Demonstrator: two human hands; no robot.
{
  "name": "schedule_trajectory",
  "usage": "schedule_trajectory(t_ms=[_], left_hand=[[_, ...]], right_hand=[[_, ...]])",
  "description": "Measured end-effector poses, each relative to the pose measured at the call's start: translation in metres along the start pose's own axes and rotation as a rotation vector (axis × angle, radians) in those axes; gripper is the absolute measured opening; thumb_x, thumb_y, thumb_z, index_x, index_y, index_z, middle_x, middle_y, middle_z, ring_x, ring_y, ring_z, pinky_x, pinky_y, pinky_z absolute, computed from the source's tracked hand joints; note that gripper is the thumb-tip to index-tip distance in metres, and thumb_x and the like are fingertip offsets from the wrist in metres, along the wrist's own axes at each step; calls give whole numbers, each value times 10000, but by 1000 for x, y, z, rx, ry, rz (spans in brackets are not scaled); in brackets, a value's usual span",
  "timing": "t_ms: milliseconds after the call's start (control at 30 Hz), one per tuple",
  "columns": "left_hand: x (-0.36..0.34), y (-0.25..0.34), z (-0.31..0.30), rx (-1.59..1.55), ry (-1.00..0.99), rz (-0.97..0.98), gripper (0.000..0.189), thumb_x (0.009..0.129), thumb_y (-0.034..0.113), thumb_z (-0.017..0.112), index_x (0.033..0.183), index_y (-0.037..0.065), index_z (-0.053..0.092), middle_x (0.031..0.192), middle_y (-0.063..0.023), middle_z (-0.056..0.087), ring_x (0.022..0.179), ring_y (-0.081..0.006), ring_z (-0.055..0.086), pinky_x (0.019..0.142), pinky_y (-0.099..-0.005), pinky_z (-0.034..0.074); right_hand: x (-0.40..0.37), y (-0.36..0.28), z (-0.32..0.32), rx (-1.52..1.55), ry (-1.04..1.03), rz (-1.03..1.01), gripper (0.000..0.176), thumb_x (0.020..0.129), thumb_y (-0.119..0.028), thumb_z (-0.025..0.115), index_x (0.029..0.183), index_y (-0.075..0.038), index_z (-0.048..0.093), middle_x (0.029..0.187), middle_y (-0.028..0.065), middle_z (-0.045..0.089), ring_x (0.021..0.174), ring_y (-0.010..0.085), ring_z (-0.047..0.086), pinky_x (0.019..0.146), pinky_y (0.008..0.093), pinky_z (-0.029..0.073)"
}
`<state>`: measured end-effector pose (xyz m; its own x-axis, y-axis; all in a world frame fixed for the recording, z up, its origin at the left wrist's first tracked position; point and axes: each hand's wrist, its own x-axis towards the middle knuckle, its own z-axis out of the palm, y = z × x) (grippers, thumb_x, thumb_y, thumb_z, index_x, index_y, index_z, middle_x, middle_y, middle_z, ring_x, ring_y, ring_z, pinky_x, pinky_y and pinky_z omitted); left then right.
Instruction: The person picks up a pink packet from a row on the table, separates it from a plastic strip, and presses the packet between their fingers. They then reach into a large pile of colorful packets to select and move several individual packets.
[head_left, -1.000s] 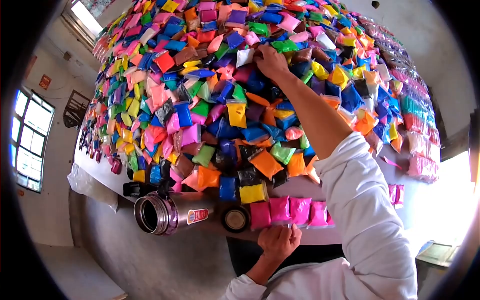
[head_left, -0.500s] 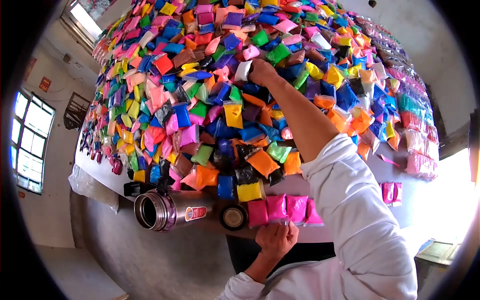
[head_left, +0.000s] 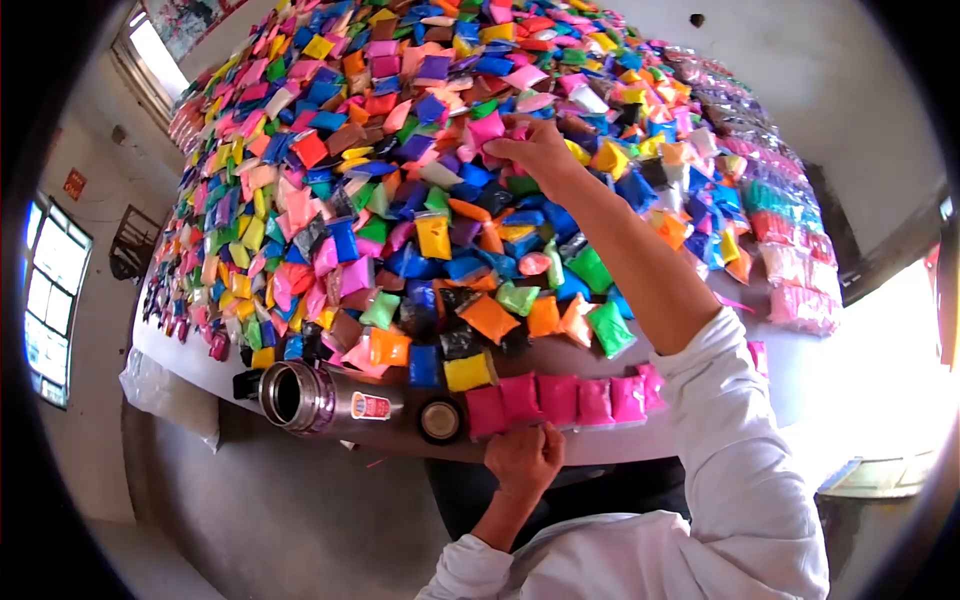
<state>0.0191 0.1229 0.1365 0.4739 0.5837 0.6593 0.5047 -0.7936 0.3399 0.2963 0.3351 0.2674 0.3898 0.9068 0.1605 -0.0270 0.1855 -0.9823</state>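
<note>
My right hand (head_left: 538, 152) reaches into a large heap of small colourful plastic packets (head_left: 410, 237). Its thumb and fingers are closed on a pink packet (head_left: 486, 128) in the upper middle of the heap. Along the table's front edge lies a row of magenta packets (head_left: 558, 399), side by side. Just below that row, my left hand (head_left: 524, 460) is curled closed near the edge. Whatever its fingers may hold is hidden. A yellow packet (head_left: 470, 371) lies behind the left end of the row.
An uncapped steel flask (head_left: 340, 400) lies on its side at the front left, beside a round black lid (head_left: 439, 420). Stacked clear bags of packets (head_left: 800, 265) line the table's right side. A whitish plastic bag (head_left: 170, 395) hangs by the left edge.
My right hand has gone from beside a white packet to hold a pink one. The view has shifted, and more of the magenta row shows. My left hand stays curled at the edge.
</note>
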Motion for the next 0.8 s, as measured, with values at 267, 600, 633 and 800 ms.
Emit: schedule_trajectory(t_ms=[267, 600, 633, 800], left_hand=[[-2, 2, -1, -25, 32, -20, 350, 786, 114, 647, 547, 101, 391, 520, -92, 426, 491, -328, 472, 476, -441, 345], [-23, 67, -13, -261, -80, -40, 271, 829, 77, 584, 602, 74, 436, 564, -73, 453, 570, -294, 486, 590, -404, 370], [-27, 80, -12, -333, -106, -14, 268, 828, 76, 584, 603, 71, 440, 568, -77, 452, 573, -301, 484, 591, -413, 373], [-95, 128, 4, -840, -927, -403, 367, 915, 328, 585, 746, 2, 582, 623, -134, 572, 572, -241, 546, 569, -350, 438]], right_hand=[[-209, -38, -73, -93, -89, 204, 201, 869, -228, 678, 869, -29, 652, 699, 22, 624, 618, 84, 557, 558, 239, 431], [-440, -15, -124, -706, 443, 306, 337, 722, -191, 761, 988, -15, 653, 851, 85, 628, 765, 196, 610, 714, 318, 487], [-446, -14, -120, -798, 481, 254, 360, 710, -199, 762, 1002, -20, 651, 897, 110, 628, 789, 240, 622, 732, 341, 491], [-452, -9, -134, -1011, 520, 194, 412, 710, -234, 760, 1054, -37, 646, 967, 151, 613, 860, 326, 615, 776, 391, 487]])
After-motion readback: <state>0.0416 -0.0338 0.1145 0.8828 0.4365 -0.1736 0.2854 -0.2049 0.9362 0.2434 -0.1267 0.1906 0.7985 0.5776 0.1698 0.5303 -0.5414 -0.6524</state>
